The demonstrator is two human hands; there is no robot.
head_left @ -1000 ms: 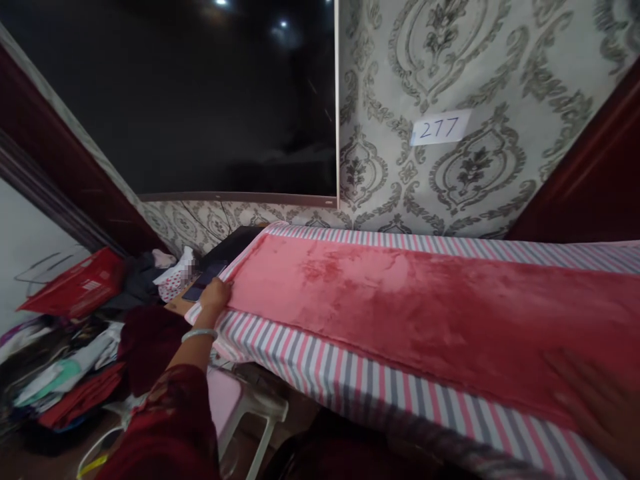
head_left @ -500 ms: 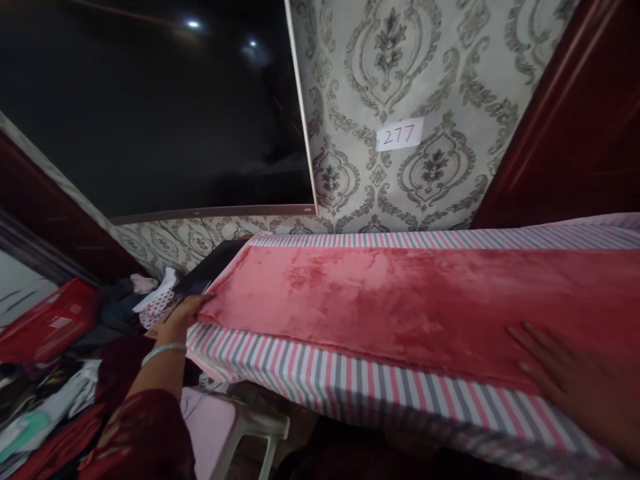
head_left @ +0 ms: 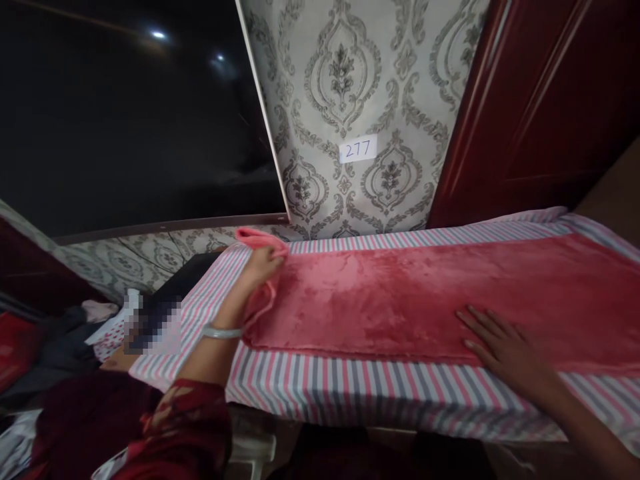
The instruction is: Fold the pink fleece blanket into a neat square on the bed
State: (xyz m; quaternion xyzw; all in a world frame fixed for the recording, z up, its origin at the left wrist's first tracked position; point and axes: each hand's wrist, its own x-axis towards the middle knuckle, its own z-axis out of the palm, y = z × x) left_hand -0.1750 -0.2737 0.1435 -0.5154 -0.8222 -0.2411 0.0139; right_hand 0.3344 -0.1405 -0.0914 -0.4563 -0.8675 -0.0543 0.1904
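A long pink plush blanket [head_left: 400,300] lies over a striped cloth [head_left: 320,393] that covers the table. My left hand [head_left: 263,265], with a bangle on its wrist, is closed around the blanket's left end, which is lifted and curled back over the rest. My right hand [head_left: 510,353] rests flat on the blanket toward its near edge, fingers stretched out. The blanket's right part stays spread out.
Behind the table are a patterned wall with a paper label [head_left: 358,148], a large dark television [head_left: 130,120] and a dark red door [head_left: 530,113]. A pale stool [head_left: 255,453] stands below. Heaped clothes [head_left: 55,347] lie at the left.
My left hand has raised the blanket's left end and carried it rightward, baring the striped cloth there. My right hand still lies on the blanket. The view has shifted right.
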